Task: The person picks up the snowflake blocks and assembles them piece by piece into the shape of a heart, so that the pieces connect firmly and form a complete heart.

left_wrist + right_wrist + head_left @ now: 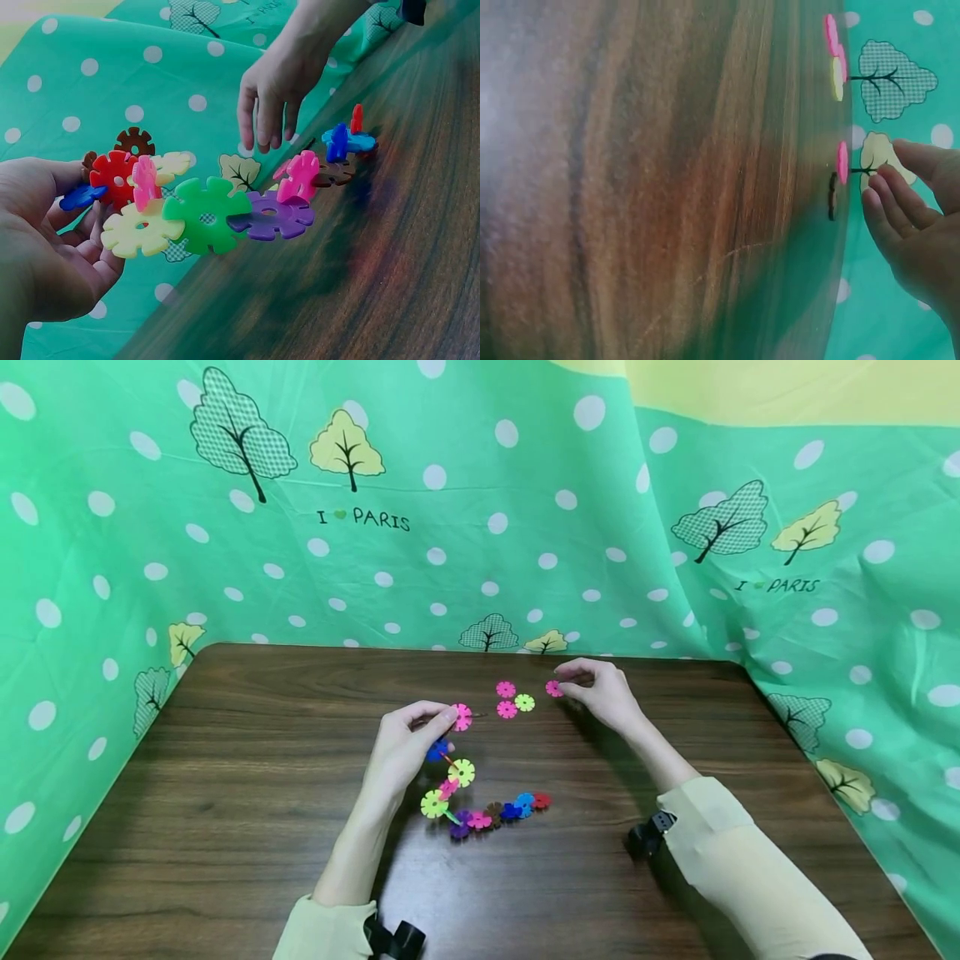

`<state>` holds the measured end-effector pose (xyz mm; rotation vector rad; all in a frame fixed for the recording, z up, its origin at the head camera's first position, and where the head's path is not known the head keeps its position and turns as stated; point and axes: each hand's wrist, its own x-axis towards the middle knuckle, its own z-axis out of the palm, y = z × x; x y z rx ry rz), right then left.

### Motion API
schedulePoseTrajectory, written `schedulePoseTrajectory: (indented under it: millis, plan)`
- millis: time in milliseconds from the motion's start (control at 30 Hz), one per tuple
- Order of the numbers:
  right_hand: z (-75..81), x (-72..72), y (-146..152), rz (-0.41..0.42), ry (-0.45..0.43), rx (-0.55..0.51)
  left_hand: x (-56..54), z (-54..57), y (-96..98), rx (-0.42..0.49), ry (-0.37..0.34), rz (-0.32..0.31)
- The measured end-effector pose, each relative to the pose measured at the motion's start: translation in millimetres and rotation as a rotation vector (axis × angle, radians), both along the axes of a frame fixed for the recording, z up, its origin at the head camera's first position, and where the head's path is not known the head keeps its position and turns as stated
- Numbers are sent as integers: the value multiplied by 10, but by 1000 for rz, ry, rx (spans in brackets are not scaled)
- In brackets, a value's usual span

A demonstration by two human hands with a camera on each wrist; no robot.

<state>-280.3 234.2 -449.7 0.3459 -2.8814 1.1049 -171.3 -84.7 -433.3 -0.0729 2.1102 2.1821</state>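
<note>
My left hand point(408, 743) holds one end of a curved chain of slotted, flower-shaped plastic discs point(461, 772). A pink disc point(462, 717) shows beside its thumb; a red disc point(112, 180) and a blue disc point(84, 196) lie by its fingers in the left wrist view. Yellow, green and purple discs follow along the chain, partly raised off the table. At the far side, my right hand point(603, 693) hovers by a loose pink disc point(842, 163). In the right wrist view its fingers are apart from that disc and hold nothing.
Two pink discs point(506, 688) and a yellow-green disc point(525, 702) lie together near the back of the dark wooden table point(262, 793). A brown disc point(832, 196) shows edge-on in the right wrist view. Green dotted cloth point(450, 527) hangs behind the table.
</note>
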Motion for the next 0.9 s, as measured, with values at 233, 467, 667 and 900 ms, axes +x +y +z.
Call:
schedulePoseTrajectory:
  millis: [233,467,667,900]
  plan:
    - [-41,-92,6,8,-56,73,-5,-1,5,13,-8,9]
    - [-106,-217,-20,33,-92,133,-2,-13,8,11,-7,21]
    - [-114,-262,-34,63,-80,184,-5,-17,9,15,-7,19]
    - [-167,-289,-24,59,-67,182,-2,-8,-1,17,-12,6]
